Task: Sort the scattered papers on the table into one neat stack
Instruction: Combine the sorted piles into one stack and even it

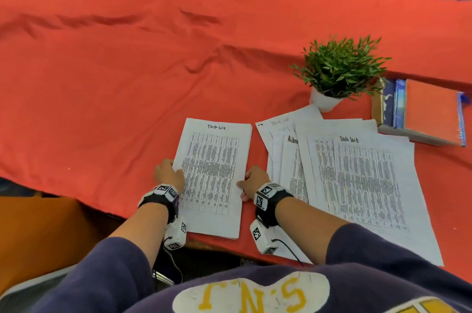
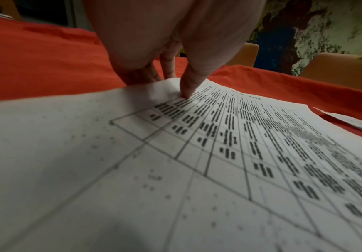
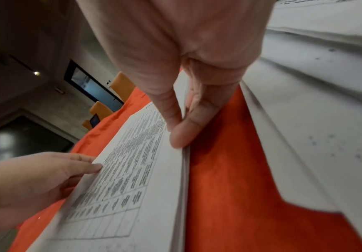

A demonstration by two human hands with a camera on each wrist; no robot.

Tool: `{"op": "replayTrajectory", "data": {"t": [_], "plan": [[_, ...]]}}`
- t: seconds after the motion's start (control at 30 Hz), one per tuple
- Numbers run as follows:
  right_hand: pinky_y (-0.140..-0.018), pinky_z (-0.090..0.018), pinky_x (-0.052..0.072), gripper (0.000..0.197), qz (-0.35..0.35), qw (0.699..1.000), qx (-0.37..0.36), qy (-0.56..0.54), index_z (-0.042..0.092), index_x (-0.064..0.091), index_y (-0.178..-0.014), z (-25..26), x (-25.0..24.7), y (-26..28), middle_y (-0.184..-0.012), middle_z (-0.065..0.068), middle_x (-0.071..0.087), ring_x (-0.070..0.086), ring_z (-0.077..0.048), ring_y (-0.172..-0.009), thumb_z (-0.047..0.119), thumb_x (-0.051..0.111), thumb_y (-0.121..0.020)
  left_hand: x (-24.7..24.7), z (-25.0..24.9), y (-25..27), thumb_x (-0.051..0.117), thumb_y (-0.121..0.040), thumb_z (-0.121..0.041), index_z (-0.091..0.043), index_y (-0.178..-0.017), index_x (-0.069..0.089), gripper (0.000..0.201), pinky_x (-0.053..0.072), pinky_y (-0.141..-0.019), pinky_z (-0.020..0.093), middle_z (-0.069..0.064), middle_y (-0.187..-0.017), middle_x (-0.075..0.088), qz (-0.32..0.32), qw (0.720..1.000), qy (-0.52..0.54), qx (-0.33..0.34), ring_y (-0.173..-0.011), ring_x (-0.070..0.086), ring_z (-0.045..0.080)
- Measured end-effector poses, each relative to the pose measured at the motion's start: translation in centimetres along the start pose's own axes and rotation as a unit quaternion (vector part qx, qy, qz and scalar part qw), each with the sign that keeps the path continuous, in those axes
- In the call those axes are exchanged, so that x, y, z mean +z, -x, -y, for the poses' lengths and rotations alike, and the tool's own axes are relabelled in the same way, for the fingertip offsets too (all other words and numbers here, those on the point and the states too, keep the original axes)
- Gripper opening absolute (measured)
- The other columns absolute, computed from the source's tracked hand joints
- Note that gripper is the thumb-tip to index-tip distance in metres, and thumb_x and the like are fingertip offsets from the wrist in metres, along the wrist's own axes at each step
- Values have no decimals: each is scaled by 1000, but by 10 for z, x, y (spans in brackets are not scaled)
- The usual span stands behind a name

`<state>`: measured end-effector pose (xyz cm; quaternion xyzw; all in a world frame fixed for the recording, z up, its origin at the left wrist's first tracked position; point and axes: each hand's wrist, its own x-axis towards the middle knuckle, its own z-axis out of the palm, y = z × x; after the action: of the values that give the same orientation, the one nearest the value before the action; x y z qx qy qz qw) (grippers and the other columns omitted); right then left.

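Squarely in front of the person, a neat stack of papers [image 1: 213, 177] lies on the counter [image 1: 115, 69], which is draped in a red-orange cloth. Its top sheet carries a printed table under a handwritten "Task List" heading. The left hand [image 1: 168, 174] sits at the stack's 9 o'clock edge: in the left wrist view its thumb [image 2: 191, 85] presses down on the top sheet while the other fingers tuck under the edge, so this grip is pinching the stack. The right hand [image 1: 254, 181] is at the 3 o'clock edge; the right wrist view shows its thumb [image 3: 169, 109] on top and a fingertip [image 3: 182, 134] against the side, a grip pinching that edge too. Just beside the stack at 3 o'clock, with a strip of cloth between, the loose papers [image 1: 357, 177] lie fanned and overlapping. At 1 o'clock from the stack a small potted plant [image 1: 337, 69] stands in a white pot, its base touching the farthest loose sheet. Near the plant at 3 o'clock, a pile of notebooks [image 1: 421, 113] with an orange cover on top rests on the counter.
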<state>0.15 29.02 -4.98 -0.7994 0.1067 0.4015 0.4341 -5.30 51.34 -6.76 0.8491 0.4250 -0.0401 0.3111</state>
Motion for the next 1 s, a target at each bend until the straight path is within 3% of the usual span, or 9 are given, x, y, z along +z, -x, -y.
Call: {"op": "replayTrajectory", "data": {"t": [0.13,0.23,0.3,0.47,0.57,0.67,0.8,0.87,1.0], "plan": [[-64,-44,58,31,-3,1000,-15,4,9,40,-102,2,-3,4,-98,-21,66,66,-33,-68,11,66,-85,0,-3,5,52,-90,-13,-9,-130,49,40,41,-103,45,20,-130,42,6,997,-73,-21,-121,43,38],[-55,-34,58,24,-28,996,-42,-68,14,45,-96,2,-36,11,-85,-15,66,64,-26,-57,17,66,-84,-7,-26,10,48,-89,-10,-8,-137,42,48,37,-106,47,20,-136,38,-9,996,-90,-17,-127,38,37],[-50,-29,50,19,-74,986,-50,-143,12,49,-97,-8,-78,15,-77,-13,61,56,-21,-52,15,63,-85,-6,-57,15,47,-90,-9,-7,-139,40,50,34,-107,46,20,-139,36,-10,996,-85,25,-131,34,36],[-66,-30,50,25,-264,961,10,-83,11,57,-105,-89,-210,24,-102,-12,63,59,-21,-72,16,66,-83,40,-143,66,48,-94,-16,-9,-123,55,30,40,-97,35,15,-130,48,120,970,-40,208,-119,49,31],[-92,-43,49,43,-349,931,109,-6,9,57,-116,-150,-267,36,-125,-19,52,56,-36,-107,19,72,-78,89,-178,121,50,-95,-16,-9,-109,63,20,42,-78,23,9,-115,62,236,939,3,251,-103,60,23],[-99,-43,44,59,-352,919,170,50,6,53,-123,-189,-299,47,-131,-20,44,47,-38,-120,26,78,-73,132,-200,165,49,-95,-17,-12,-108,63,19,44,-72,22,5,-112,61,308,919,4,247,-93,58,17],[-100,-43,41,78,-306,929,183,101,4,42,-129,-208,-313,49,-132,-18,47,44,-37,-125,29,83,-66,164,-213,189,52,-94,-20,-13,-122,57,29,38,-88,22,9,-133,48,304,926,-20,224,-119,52,23],[-97,-41,43,71,-301,933,162,108,4,42,-127,-211,-313,46,-127,-16,52,46,-37,-122,21,80,-69,173,-215,191,55,-93,-20,-11,-133,47,41,37,-90,23,12,-140,40,292,940,-15,177,-124,48,25],[-86,-38,51,28,-310,941,86,104,4,52,-107,-217,-316,45,-107,-13,60,56,-33,-104,-2,58,-80,184,-222,191,59,-91,-19,-7,-142,31,60,37,-102,31,17,-144,39,274,957,14,92,-128,45,30]]}}
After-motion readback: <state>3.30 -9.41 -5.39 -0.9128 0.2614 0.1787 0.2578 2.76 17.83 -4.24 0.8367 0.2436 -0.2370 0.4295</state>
